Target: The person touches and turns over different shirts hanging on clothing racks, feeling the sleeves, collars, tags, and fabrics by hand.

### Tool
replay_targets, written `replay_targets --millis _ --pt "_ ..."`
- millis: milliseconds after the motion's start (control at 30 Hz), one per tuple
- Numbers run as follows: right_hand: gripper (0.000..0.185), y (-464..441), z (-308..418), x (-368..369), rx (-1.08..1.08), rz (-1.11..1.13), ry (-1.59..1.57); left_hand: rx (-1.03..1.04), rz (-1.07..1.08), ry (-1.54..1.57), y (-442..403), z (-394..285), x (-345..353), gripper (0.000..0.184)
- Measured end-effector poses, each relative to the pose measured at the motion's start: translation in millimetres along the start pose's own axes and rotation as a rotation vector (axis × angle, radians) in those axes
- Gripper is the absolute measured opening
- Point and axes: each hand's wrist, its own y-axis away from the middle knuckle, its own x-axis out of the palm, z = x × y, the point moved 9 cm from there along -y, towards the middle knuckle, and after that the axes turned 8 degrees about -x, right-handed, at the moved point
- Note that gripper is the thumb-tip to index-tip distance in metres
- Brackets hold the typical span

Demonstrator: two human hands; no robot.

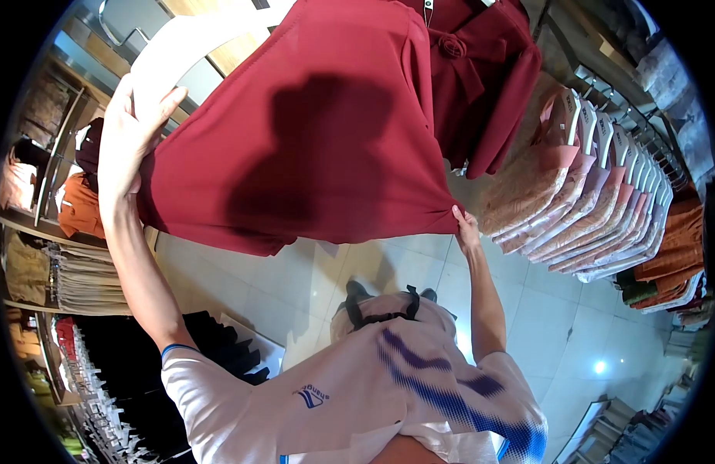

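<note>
Stretching between both hands, red garment

Pale tiled floor, dark shoes on it

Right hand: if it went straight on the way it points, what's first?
Most likely the stretched red garment, whose lower corner the right hand already pinches. Depth beyond that is unclear.

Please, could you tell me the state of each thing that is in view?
Red cloth, spread out, partly shadowed
Left hand, at the cloth's edge, thumb apart, grip unclear
Right hand, pinching the cloth's lower corner
Bow top, hanging
Pale tops, hung in a row
Black clothes, hanging
Floor, shiny
</note>
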Motion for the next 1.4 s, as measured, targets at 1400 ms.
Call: replay_targets --millis 1400 --pt "0.034 11 -175 170 0.247 0.609 -0.393 -0.281 0.274 0.399 41 -43 65 0.056"
